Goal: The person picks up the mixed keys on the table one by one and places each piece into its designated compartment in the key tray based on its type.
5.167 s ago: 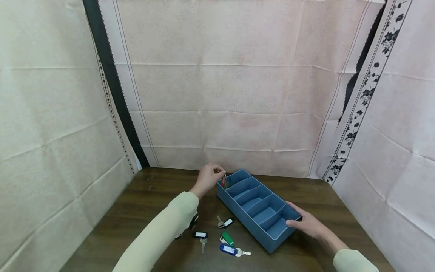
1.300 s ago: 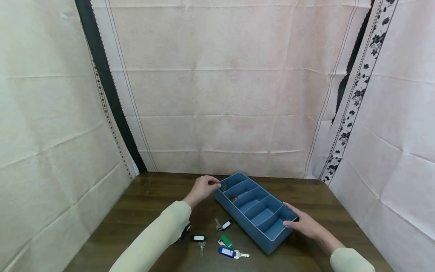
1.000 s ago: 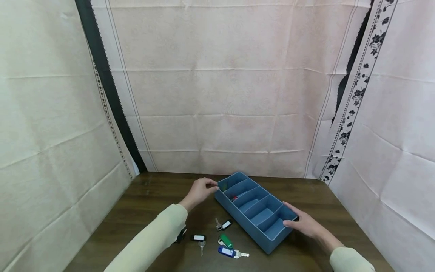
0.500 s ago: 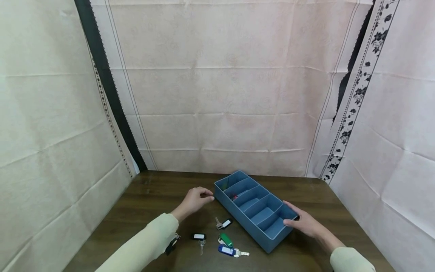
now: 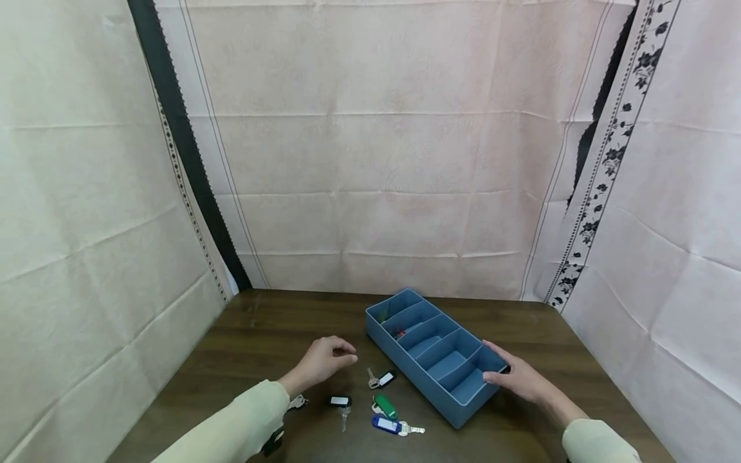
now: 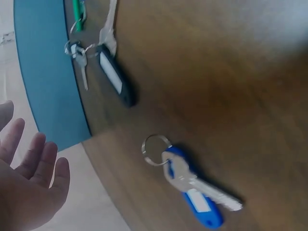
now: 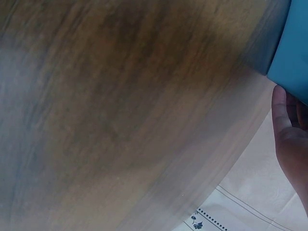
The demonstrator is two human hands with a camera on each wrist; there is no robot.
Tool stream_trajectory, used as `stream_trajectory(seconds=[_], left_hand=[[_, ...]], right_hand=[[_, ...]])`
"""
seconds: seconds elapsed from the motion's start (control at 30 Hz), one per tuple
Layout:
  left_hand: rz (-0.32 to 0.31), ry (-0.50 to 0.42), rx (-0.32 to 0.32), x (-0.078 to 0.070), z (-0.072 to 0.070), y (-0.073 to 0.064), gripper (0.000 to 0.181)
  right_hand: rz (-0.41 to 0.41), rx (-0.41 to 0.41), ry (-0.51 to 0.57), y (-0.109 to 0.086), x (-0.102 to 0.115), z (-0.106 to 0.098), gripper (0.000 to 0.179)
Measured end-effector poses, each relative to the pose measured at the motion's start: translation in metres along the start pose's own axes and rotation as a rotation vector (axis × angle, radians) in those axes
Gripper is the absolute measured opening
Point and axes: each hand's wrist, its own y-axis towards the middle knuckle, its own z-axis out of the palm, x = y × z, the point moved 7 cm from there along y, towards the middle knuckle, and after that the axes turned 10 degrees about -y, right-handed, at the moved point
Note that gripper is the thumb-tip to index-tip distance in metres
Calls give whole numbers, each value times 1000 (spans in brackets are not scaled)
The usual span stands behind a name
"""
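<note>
My left hand point(image 5: 324, 360) hovers over the table left of the blue compartment box point(image 5: 422, 386), fingers loosely bent and holding nothing. In the left wrist view, that hand point(image 6: 33, 187) shows spread fingers. My right hand point(image 5: 523, 379) holds the box's near right end, thumb at the rim. Keys with tags lie on the table: a black-tagged key point(image 5: 340, 402), another black-tagged key point(image 5: 383, 380), a green-tagged key point(image 5: 384, 406) and a blue-tagged key point(image 5: 389, 425). A small green item point(image 5: 383, 315) sits in the farthest compartment, a red one point(image 5: 400, 334) in the second.
Another key point(image 5: 298, 402) shows beside my left sleeve, partly hidden. The brown wooden table point(image 5: 278, 321) is bordered by pale cloth point(image 5: 370, 161) at the back and both sides. The box stands at a slant, with several compartments.
Earlier, my left hand held a red-tagged item over the far compartment. A red item now lies in the second compartment, and that hand has moved back toward the keys. My right hand has stayed.
</note>
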Motion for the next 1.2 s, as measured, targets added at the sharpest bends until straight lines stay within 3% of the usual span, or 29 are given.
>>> stream_trajectory(seconds=[0.5,0.7,1.2], left_hand=[[42,-1,98,9,11,-32,21],[83,49,86,12,15,-40,18],[52,113,90,19,27,-48,5]], right_hand=[[6,13,9,2,-1,1,78],[-10,9,6,0,1,1,78],[-5,4,-15,0,0,1,78]])
